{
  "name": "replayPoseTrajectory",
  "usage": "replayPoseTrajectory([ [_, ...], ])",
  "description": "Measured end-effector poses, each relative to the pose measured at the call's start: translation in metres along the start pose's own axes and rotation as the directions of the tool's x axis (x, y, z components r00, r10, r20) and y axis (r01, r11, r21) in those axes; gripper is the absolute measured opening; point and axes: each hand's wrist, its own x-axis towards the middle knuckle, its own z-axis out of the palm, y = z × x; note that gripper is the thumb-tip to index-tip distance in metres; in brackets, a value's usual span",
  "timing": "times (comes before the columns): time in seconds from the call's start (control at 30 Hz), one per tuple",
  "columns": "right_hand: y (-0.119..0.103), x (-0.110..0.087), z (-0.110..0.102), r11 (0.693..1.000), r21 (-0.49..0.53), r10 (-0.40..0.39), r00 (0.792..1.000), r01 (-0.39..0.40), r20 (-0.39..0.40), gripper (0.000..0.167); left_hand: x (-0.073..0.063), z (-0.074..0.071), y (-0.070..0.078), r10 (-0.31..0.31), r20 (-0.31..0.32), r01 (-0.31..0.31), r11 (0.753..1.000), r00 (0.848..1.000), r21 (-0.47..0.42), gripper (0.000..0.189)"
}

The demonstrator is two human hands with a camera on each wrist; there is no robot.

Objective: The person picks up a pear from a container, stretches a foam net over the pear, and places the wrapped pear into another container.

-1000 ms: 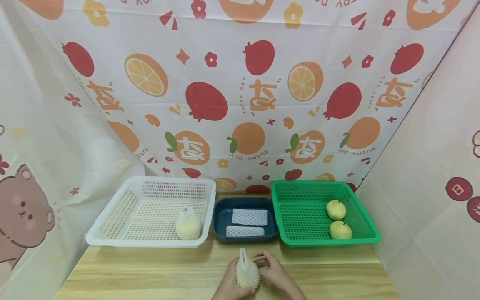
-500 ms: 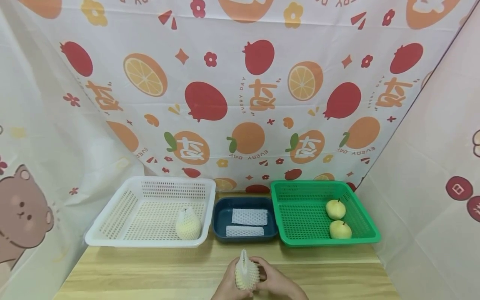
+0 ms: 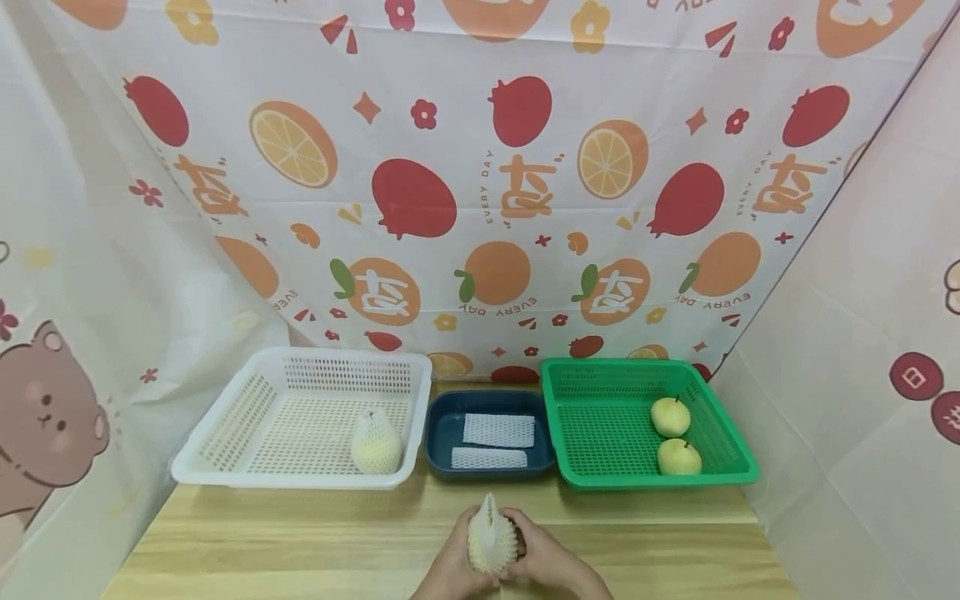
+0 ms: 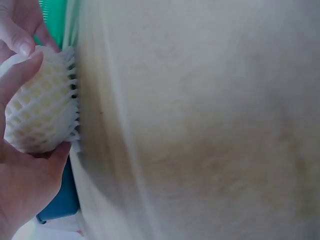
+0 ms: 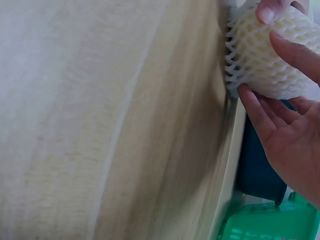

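Note:
A pale yellow pear in a white foam net sleeve (image 3: 492, 542) is held up between both hands at the table's front. My left hand (image 3: 452, 560) grips its left side, thumb and fingers curled round the netting in the left wrist view. My right hand (image 3: 546, 557) clasps the other side; in the right wrist view its thumb lies across the net (image 5: 270, 60) and a fingertip touches the sleeve's open edge. The sleeve's loose end rises to a point above the fruit. The hands hide the pear's lower part.
Behind the hands, a dark blue tray (image 3: 491, 475) holds two flat foam net sleeves (image 3: 498, 431). At left, a white basket (image 3: 300, 479) contains a net-wrapped pear (image 3: 377, 446). The green basket (image 3: 652, 481) at right has two bare pears (image 3: 679, 457) in it. Patterned cloth hangs behind.
My right hand's fingers have gone from the sleeve's upper right edge to clasping the pear's right side. The left hand keeps its grip. The baskets and tray stay put.

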Motion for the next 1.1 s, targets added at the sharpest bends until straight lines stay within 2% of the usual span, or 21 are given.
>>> replayPoseTrajectory([
  [0.17,-0.006,0.001,-0.005,0.990,0.127,-0.062,0.997,0.067,-0.043,0.070,0.003,-0.008,0.016,-0.100,-0.042,0.098,0.995,0.994,-0.035,0.098],
  [0.3,-0.018,0.002,-0.011,0.973,0.205,-0.085,0.990,0.107,-0.111,0.065,0.009,-0.015,0.034,-0.140,-0.096,0.126,0.982,0.985,-0.143,0.085],
  [0.4,-0.030,0.004,-0.013,0.956,0.272,-0.071,0.986,0.111,-0.151,0.061,0.014,-0.018,0.050,-0.181,-0.115,0.146,0.954,0.977,-0.261,0.078],
  [0.5,-0.046,0.006,-0.014,0.943,0.309,-0.059,0.977,0.121,-0.203,0.060,0.021,-0.020,0.064,-0.208,-0.119,0.159,0.931,0.971,-0.329,0.078],
  [0.67,-0.066,0.009,-0.017,0.948,0.274,-0.074,0.952,0.160,-0.298,0.058,0.029,-0.024,0.080,-0.172,-0.130,0.117,0.930,0.977,-0.349,0.081],
  [0.77,-0.074,0.010,-0.018,0.953,0.261,-0.060,0.938,0.156,-0.342,0.061,0.033,-0.024,0.086,-0.155,-0.150,0.088,0.922,0.976,-0.378,0.080],
  [0.9,-0.082,0.011,-0.018,0.969,0.219,-0.012,0.908,0.114,-0.420,0.064,0.038,-0.018,0.090,-0.145,-0.188,0.057,0.912,0.971,-0.406,0.074],
  [1.1,-0.087,0.014,-0.015,0.975,0.191,0.001,0.865,0.109,-0.501,0.058,0.044,-0.005,0.093,-0.123,-0.273,-0.012,0.895,0.954,-0.446,0.065],
])
